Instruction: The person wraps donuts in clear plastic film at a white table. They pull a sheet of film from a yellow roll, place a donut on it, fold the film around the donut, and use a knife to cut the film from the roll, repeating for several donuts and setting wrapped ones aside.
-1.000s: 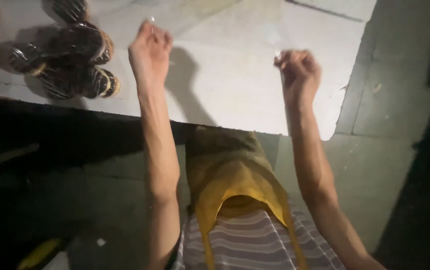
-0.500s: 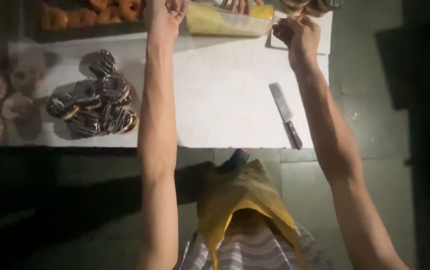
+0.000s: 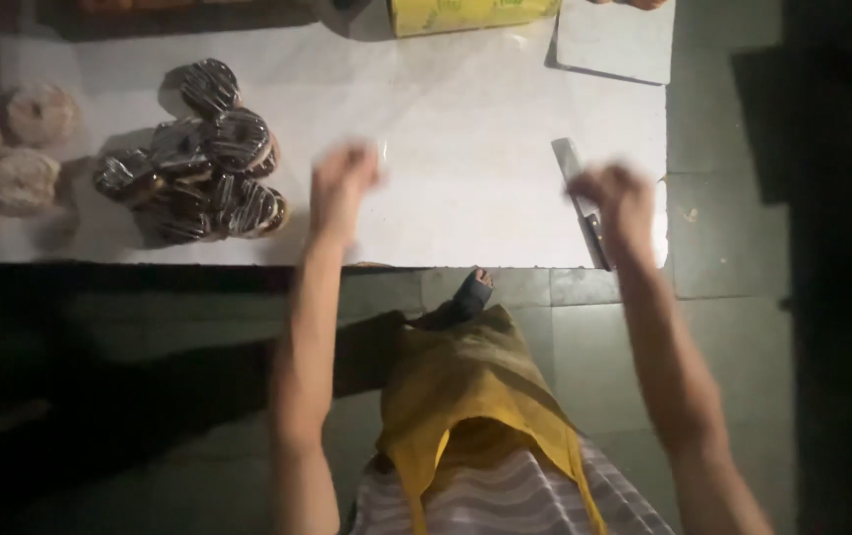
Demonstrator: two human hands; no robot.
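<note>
Head view, looking straight down on a white worktop (image 3: pixel 466 198) lit from above, dark floor below its near edge. Left hand (image 3: pixel 342 183) raised over the worktop, fingers drawn in as a loose fist; something pale and see-through shows at the fingertips — blurred, so I cannot tell what it is or whether it is gripped. Right hand (image 3: pixel 619 198) also curled, hovering over the right part of the worktop, right over the handle end of a knife (image 3: pixel 582 203); motion blur hides whether the fingers touch the knife or hold anything. The knife lies flat, blade pointing away from the person, handle toward the near edge. Just left of the left hand sits a heap of chocolate-glazed doughnuts (image 3: pixel 198 168) with thin white stripes, piled on one another. Further left, near the worktop's edge, several pale sugared doughnuts (image 3: pixel 25 149) lie apart in a loose group. At the far edge — a yellow box (image 3: pixel 471 15), partly cut off by the frame, and beside it to the right a flat grey board (image 3: pixel 616 40). Below, the person's yellow apron (image 3: pixel 476 396) over a striped shirt (image 3: pixel 505 505).
</note>
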